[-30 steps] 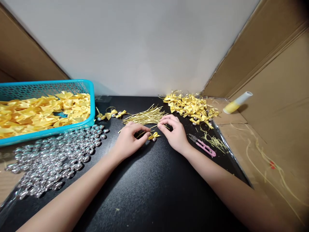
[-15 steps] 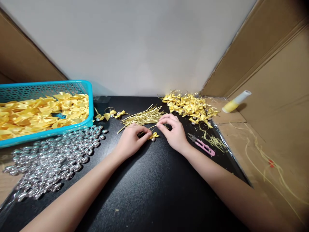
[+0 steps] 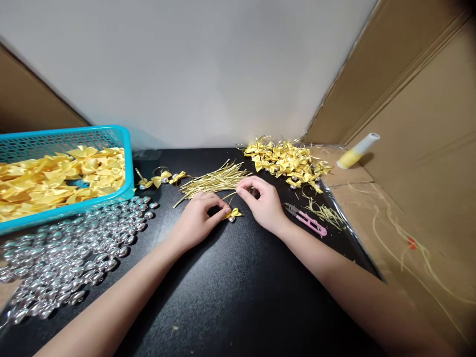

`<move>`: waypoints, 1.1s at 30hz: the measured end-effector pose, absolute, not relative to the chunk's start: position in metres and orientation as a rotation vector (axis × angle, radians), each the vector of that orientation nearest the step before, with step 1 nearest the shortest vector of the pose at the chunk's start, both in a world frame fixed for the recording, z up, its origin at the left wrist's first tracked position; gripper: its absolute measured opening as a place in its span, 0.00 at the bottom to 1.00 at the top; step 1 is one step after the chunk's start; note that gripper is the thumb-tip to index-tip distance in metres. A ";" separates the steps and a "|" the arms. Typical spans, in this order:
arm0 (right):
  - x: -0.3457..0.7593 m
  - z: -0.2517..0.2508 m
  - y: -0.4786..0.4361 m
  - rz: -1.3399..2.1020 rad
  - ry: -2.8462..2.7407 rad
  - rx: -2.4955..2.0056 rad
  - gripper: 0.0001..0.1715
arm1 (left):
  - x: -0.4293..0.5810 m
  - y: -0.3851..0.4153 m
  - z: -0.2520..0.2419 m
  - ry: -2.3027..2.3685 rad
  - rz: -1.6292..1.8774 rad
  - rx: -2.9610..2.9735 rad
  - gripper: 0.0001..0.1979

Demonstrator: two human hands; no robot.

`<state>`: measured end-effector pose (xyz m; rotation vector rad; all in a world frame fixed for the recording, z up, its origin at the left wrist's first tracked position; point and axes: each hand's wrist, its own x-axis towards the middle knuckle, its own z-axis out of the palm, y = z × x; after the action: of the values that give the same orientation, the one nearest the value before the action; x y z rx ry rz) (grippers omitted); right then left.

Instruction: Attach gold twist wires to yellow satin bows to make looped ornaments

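A small yellow bow [image 3: 234, 213] with a silver bell [image 3: 231, 219] hangs at the fingertips of my left hand [image 3: 203, 215], whose thumb and forefinger are pinched on its edge. My right hand [image 3: 262, 201] pinches the end of a thin gold cord [image 3: 231, 197] that runs down toward the bow. Just behind both hands lies a heap of cut gold cords [image 3: 215, 179]. Beyond my right hand, at the back, is a pile of bows with bells and loops [image 3: 286, 161].
A blue basket [image 3: 128, 163] of yellow bows stands at the left, with many silver bells [image 3: 74, 258] before it. Pink snips [image 3: 310, 224] and cord scraps [image 3: 327, 215] lie right of my right hand. A tube [image 3: 359, 151] stands at the back right.
The view has shifted slightly, so the table's things appear further left. Both hands keep their pinches; my right hand has moved a little away from the bow.
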<state>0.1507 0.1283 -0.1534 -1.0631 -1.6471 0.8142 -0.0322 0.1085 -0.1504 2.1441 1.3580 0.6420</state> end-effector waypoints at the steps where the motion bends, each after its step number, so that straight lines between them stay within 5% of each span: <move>1: 0.149 -0.154 0.127 0.925 -1.595 -1.057 0.06 | -0.032 0.108 -0.151 1.356 0.642 2.138 0.10; 8: 0.141 -0.160 0.125 1.460 -1.249 -0.954 0.10 | -0.032 0.106 -0.152 1.384 0.677 2.170 0.09; 33: 0.140 -0.161 0.129 1.425 -1.252 -0.942 0.08 | -0.033 0.112 -0.156 1.323 0.829 2.002 0.09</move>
<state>0.1402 0.1286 -0.1610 -0.9421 -1.2518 1.4246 -0.0333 0.1123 -0.1562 2.0015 1.3233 0.8294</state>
